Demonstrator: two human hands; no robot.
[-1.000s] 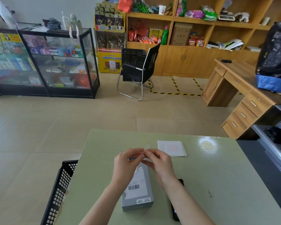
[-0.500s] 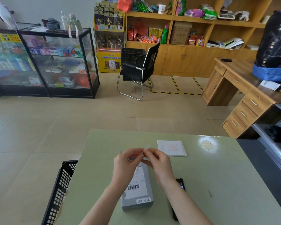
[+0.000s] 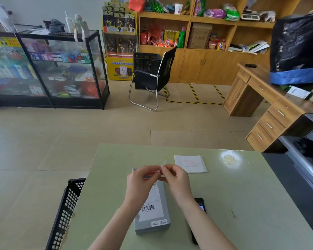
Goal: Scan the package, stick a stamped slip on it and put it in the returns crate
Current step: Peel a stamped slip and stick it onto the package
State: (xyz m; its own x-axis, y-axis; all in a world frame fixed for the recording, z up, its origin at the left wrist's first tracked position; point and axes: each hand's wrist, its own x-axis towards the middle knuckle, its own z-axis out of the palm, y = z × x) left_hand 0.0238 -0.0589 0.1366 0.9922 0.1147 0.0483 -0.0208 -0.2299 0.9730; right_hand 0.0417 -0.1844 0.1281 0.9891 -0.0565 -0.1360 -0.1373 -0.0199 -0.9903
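A grey package (image 3: 153,216) with a white barcode label lies on the green table (image 3: 242,195), lengthwise toward me. Above its far end my left hand (image 3: 140,184) and my right hand (image 3: 175,181) meet fingertip to fingertip, both pinching a small clear strip, likely tape (image 3: 162,164), that sticks up between them. A white slip with a red stamp (image 3: 190,163) lies flat on the table beyond my right hand. A black handheld scanner (image 3: 200,207) lies under my right forearm, mostly hidden. The black perforated crate (image 3: 65,213) stands off the table's left edge.
A wooden desk with drawers (image 3: 271,112) and a black bag (image 3: 296,46) on it stand to the right. A black chair (image 3: 152,78), glass display cases (image 3: 49,69) and wooden shelves (image 3: 206,33) line the far side. Tiled floor lies between.
My hands have stayed over the package's far end, fingertips shifting slightly on the clear strip. The camera has tilted, showing more of the desk at right.
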